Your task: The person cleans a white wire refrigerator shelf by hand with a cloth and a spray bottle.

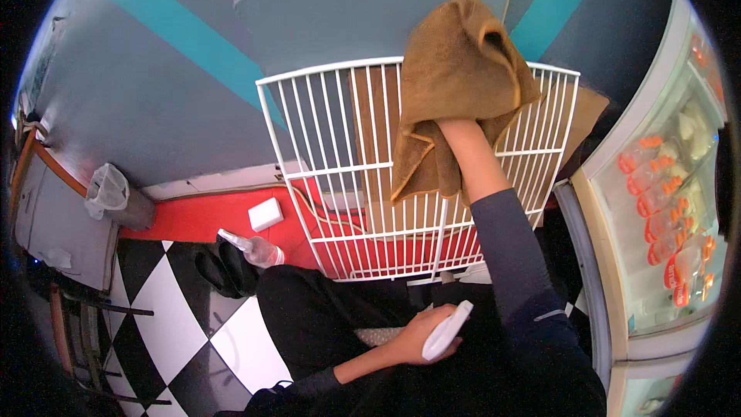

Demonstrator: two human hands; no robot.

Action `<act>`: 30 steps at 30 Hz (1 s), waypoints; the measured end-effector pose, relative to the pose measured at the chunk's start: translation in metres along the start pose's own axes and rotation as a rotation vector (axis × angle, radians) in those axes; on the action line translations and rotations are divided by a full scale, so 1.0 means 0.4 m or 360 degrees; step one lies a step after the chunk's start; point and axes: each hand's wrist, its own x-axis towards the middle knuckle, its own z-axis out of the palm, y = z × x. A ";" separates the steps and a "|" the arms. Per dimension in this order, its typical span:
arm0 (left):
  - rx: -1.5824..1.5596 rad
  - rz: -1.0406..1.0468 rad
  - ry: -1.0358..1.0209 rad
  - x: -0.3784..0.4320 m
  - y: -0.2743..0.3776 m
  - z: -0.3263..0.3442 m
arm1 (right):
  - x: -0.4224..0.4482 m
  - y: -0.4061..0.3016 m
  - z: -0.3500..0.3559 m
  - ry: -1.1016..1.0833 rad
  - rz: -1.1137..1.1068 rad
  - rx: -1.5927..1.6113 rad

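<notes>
A white wire shelf rack [336, 171] stands tilted on edge in front of my knees. My right hand [455, 130] is at its top right part, wrapped in a brown cloth [451, 69] that drapes over the upper rim. The cloth hides the fingers; only the wrist and forearm show. Low over my lap, my left hand [419, 333] grips a small white object with rounded edges [448, 330], seen nearly edge-on, its kind unclear. The rack's lower edge is close to my legs.
On the red ledge sit a white block [266, 214] and a clear spray bottle [263, 251]. Black footwear [226, 266] lies beside them. A lined waste bin [130, 208] stands left. Cardboard [584, 110] is behind the rack. A glass-fronted display cabinet [602, 255] borders the right.
</notes>
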 end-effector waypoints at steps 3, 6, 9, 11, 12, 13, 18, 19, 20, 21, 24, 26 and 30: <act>0.0056 0.0050 0.0059 0.017 -0.006 0.015 | -0.082 0.007 0.014 -0.0046 -0.0043 -0.0061; 0.0001 0.0011 -0.0045 0.039 -0.019 0.014 | -0.171 0.017 0.004 -0.0089 -0.0088 -0.0118; 0.0038 0.0022 -0.0004 0.038 -0.027 0.010 | -0.269 0.014 -0.013 -0.0157 -0.0109 -0.0156; -0.0006 0.0016 0.0055 0.038 -0.022 0.003 | -0.330 0.004 -0.022 -0.0207 -0.0122 -0.0170; -0.0054 -0.0008 0.0043 0.039 -0.016 0.000 | -0.359 0.003 -0.034 -0.0224 -0.0121 -0.0184; -0.0053 0.0002 0.0040 0.037 -0.013 0.005 | -0.388 0.002 -0.047 -0.0250 -0.0119 -0.0196; 0.0077 0.0130 0.0151 0.013 -0.006 0.009 | -0.547 -0.053 -0.099 -0.0380 -0.0140 -0.0169; 0.0082 0.0148 0.0163 0.012 -0.004 0.010 | -0.582 -0.060 -0.113 -0.0413 -0.0141 -0.0170; 0.0061 0.0167 0.0167 0.012 0.003 0.009 | -0.606 -0.076 -0.131 -0.0443 -0.0151 -0.0147; 0.0039 0.0190 0.0168 0.013 0.009 0.008 | -0.634 -0.089 -0.151 -0.0481 -0.0156 -0.0128; -0.0069 0.0227 0.0148 0.008 0.017 0.008 | -0.690 -0.115 -0.201 -0.0584 -0.0136 -0.0036; -0.0054 0.0245 0.0197 -0.013 0.030 0.004 | -0.686 -0.142 -0.216 -0.0631 -0.0109 0.0106; -0.0025 0.0298 0.0213 -0.026 0.034 -0.010 | -0.558 -0.127 -0.231 -0.0456 0.0021 0.0285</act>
